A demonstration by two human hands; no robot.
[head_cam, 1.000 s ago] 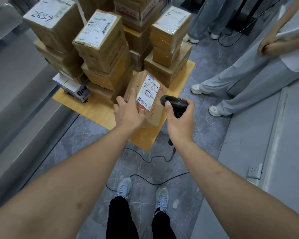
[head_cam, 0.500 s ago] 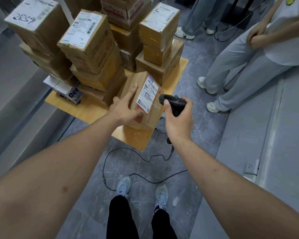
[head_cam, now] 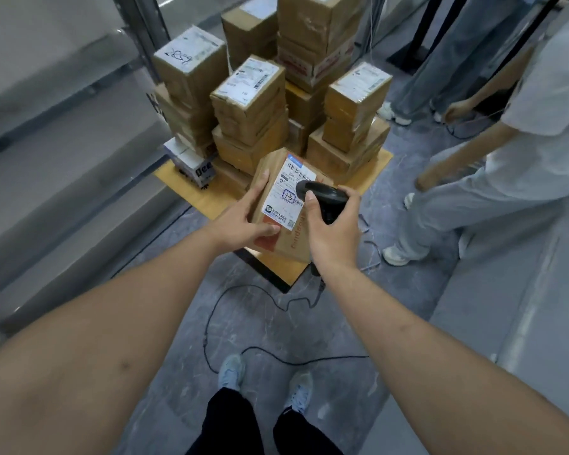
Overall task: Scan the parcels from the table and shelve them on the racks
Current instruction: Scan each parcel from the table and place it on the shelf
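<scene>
The left hand (head_cam: 243,221) gripped a brown parcel (head_cam: 278,208), fingers spread beside its barcode label (head_cam: 288,192) hand-marked "13", while the right hand (head_cam: 334,231) clasped a black scanner (head_cam: 322,197) over it.

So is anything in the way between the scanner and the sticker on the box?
Nothing visible. The right hand holds the scanner right over the label of the parcel gripped by the left hand. The left fingers lie beside the label, not across it.
</scene>
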